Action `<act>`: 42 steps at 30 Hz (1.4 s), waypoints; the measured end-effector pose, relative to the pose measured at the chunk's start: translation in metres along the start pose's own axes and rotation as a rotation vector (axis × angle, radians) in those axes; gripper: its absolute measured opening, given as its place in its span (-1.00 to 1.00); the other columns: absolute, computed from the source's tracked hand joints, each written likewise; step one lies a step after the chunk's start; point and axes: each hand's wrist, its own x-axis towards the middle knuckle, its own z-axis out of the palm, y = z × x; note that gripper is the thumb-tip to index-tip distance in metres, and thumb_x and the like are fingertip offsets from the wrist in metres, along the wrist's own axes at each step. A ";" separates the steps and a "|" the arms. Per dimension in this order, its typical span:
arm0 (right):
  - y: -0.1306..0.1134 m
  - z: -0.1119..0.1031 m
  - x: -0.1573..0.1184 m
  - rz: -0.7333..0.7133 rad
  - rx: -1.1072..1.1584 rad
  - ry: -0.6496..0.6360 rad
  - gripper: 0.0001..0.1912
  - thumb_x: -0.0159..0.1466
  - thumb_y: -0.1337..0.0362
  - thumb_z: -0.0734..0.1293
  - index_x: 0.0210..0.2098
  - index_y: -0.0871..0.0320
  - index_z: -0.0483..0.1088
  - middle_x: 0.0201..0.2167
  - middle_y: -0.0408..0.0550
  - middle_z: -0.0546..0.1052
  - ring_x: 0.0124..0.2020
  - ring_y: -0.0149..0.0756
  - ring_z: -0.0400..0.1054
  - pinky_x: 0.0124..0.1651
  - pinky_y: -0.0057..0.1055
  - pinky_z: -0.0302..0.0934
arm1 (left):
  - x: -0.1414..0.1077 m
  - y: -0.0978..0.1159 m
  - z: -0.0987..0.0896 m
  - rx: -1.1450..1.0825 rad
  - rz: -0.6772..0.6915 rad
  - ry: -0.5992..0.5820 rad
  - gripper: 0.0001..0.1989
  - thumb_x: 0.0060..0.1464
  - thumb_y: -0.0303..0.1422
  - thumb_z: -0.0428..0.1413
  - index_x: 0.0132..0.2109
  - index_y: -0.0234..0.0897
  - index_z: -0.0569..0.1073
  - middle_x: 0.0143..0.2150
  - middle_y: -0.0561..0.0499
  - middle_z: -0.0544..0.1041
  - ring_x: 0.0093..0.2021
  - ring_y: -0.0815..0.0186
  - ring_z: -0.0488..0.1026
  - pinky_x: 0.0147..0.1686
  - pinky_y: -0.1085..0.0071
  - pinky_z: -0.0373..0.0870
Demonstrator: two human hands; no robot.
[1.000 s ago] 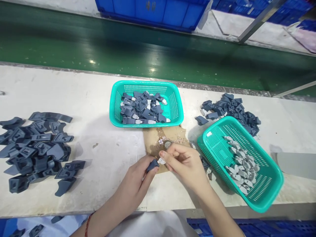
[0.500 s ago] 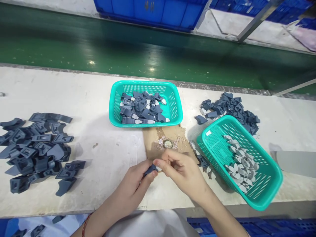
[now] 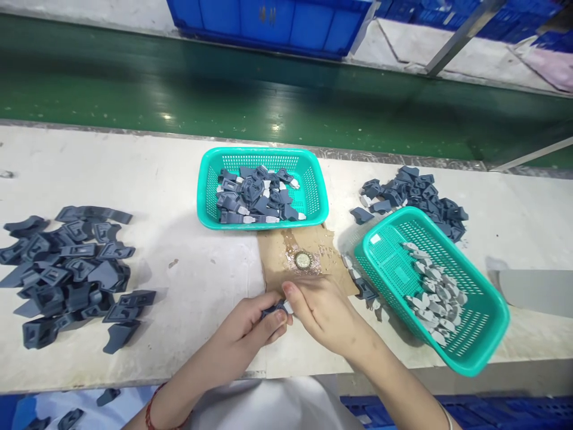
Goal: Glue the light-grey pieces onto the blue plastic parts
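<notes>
My left hand (image 3: 253, 325) pinches a dark blue-grey plastic part (image 3: 274, 308) between thumb and fingers, low over the table's front. A small white plastic piece (image 3: 287, 306) shows at the right end of that part. My right hand (image 3: 320, 310) is closed against this white piece, thumb on top and the other fingers curled out of sight. Just beyond my hands, a round metal-rimmed disc (image 3: 303, 260) lies on brown cardboard (image 3: 273, 254) among shiny specks.
A green basket (image 3: 203, 197) holds dark parts with white ends. Another green basket (image 3: 481, 352), tilted, holds light grey pieces. Piles of dark parts lie left (image 3: 67, 275) and right (image 3: 416, 191). Behind the table runs a green strip (image 3: 134, 89), with a blue crate (image 3: 268, 24) beyond.
My right hand has turned over, knuckles up, its fingers now tucked under beside the white piece. My left hand keeps the dark part in nearly the same place. The view has shifted slightly.
</notes>
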 end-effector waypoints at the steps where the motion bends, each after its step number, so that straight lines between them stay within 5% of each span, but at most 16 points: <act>1: -0.001 0.000 0.000 0.001 -0.007 0.006 -0.36 0.57 0.16 -0.11 -0.56 0.10 0.27 -0.65 -0.10 0.43 -0.59 -0.35 0.32 -0.44 -0.38 0.06 | 0.000 0.000 0.000 -0.011 0.004 0.005 -0.56 0.33 0.04 -0.01 -0.17 -0.27 0.43 -0.45 0.16 0.12 -0.46 0.39 -0.04 -0.46 0.42 -0.04; 14: -0.023 -0.004 -0.016 -0.015 -0.153 0.228 -0.47 0.54 0.29 -0.02 -0.52 0.10 0.30 -0.63 -0.11 0.45 -0.57 -0.32 0.34 -0.42 -0.35 0.08 | -0.005 0.012 0.005 0.061 -0.007 -0.082 -0.61 0.37 -0.03 -0.03 -0.27 -0.24 0.36 -0.45 0.17 0.10 -0.46 0.40 0.00 -0.46 0.45 0.04; 19: -0.020 -0.031 -0.032 0.068 0.090 0.209 -0.45 0.55 0.04 -0.04 -0.45 0.09 0.28 -0.53 -0.12 0.47 -0.47 -0.32 0.37 -0.39 -0.38 0.15 | -0.004 0.030 0.005 0.479 0.140 -0.024 -0.72 0.38 -0.14 -0.01 -0.12 -0.19 0.49 -0.31 0.03 0.49 -0.30 0.27 0.41 -0.28 0.42 0.32; 24: 0.029 -0.073 -0.087 0.571 -0.211 0.346 -0.66 0.42 -0.02 0.21 -0.31 0.04 0.43 -0.32 0.00 0.55 -0.28 -0.09 0.44 -0.29 -0.25 0.23 | 0.000 0.066 -0.024 0.856 0.355 0.330 -0.76 0.37 -0.24 -0.01 0.09 -0.07 0.44 -0.02 -0.01 0.59 -0.12 0.18 0.53 -0.25 0.42 0.43; 27: 0.070 -0.082 -0.120 0.811 -0.380 0.246 -0.72 0.28 0.01 0.27 -0.27 0.06 0.47 -0.24 0.12 0.59 -0.26 0.09 0.46 -0.33 -0.15 0.25 | 0.013 0.084 -0.046 1.074 0.408 0.603 -0.67 0.35 -0.21 -0.02 0.16 -0.16 0.42 0.04 -0.09 0.57 -0.10 0.12 0.52 -0.20 0.31 0.47; 31: 0.098 -0.077 -0.133 0.842 -0.440 0.154 -0.77 0.22 0.13 0.22 -0.43 0.07 0.44 -0.33 0.18 0.60 -0.32 0.12 0.48 -0.37 -0.09 0.29 | 0.030 0.095 -0.066 1.367 0.413 0.623 -0.52 0.34 -0.22 -0.03 0.30 -0.33 0.33 0.19 -0.22 0.51 0.21 -0.08 0.39 0.17 0.00 0.36; 35: 0.102 -0.074 -0.128 0.854 -0.452 0.154 -0.85 0.15 0.18 0.27 -0.49 0.05 0.42 -0.35 0.21 0.60 -0.42 0.12 0.50 -0.42 -0.07 0.31 | 0.020 0.093 -0.077 1.431 0.465 0.577 -0.59 0.37 -0.24 -0.04 0.24 -0.31 0.38 0.28 -0.22 0.46 0.34 -0.05 0.29 0.32 -0.01 0.22; 39: 0.105 -0.083 -0.134 0.887 -0.357 0.137 -0.92 0.18 0.20 0.36 -0.45 -0.03 0.48 -0.42 0.13 0.63 -0.50 0.08 0.52 -0.48 -0.08 0.32 | -0.014 0.089 -0.097 1.477 0.436 0.791 -0.67 0.38 -0.27 -0.01 0.20 -0.25 0.38 0.29 -0.22 0.45 0.36 0.01 0.30 0.37 0.02 0.15; 42: 0.099 -0.090 -0.138 0.802 -0.300 0.282 -0.97 0.26 0.14 0.39 -0.33 -0.13 0.47 -0.41 0.09 0.64 -0.57 -0.06 0.51 -0.57 -0.17 0.28 | -0.043 0.082 -0.121 1.538 0.278 0.978 -0.66 0.37 -0.24 0.00 0.19 -0.26 0.36 0.31 -0.27 0.41 0.37 -0.08 0.29 0.36 -0.07 0.13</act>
